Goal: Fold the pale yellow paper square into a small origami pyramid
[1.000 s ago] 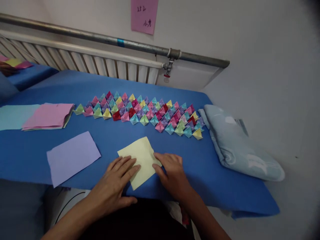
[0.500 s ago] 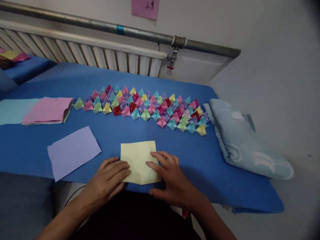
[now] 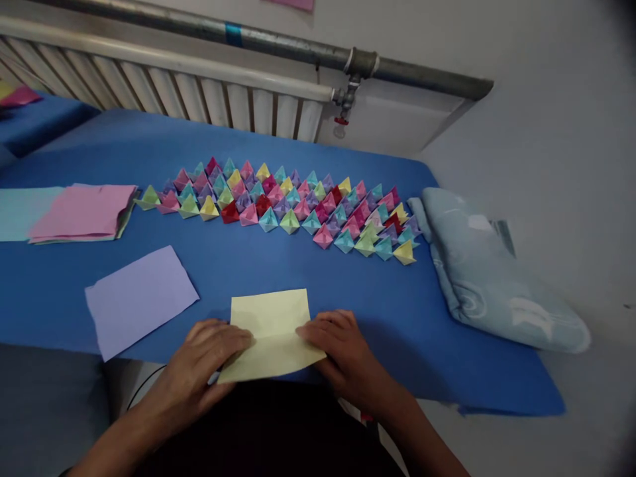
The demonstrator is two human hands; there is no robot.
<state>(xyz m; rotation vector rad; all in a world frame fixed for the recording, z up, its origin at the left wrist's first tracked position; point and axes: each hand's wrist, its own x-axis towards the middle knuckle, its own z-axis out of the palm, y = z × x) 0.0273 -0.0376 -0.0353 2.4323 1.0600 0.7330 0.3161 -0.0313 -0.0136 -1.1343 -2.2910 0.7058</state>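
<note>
A pale yellow sheet of paper lies at the near edge of the blue surface, with a crease running across its middle and its near part hanging towards me. My left hand grips its left side, fingers on top and thumb beneath. On the right side, my right hand holds the sheet, its fingers curled on the paper's edge. A purple sheet of paper rests to the left of my left hand. Beyond the hands stand rows of small folded paper boats in many colours.
A stack of pink and other coloured paper lies at the left, overlapping light blue paper. At the right end is a folded grey-blue blanket. A radiator and metal pipe run along the wall behind the blue surface.
Both hands have closed on the sides of the yellow sheet, and its near part has shifted towards me, showing the crease. The camera view has tilted slightly down.
</note>
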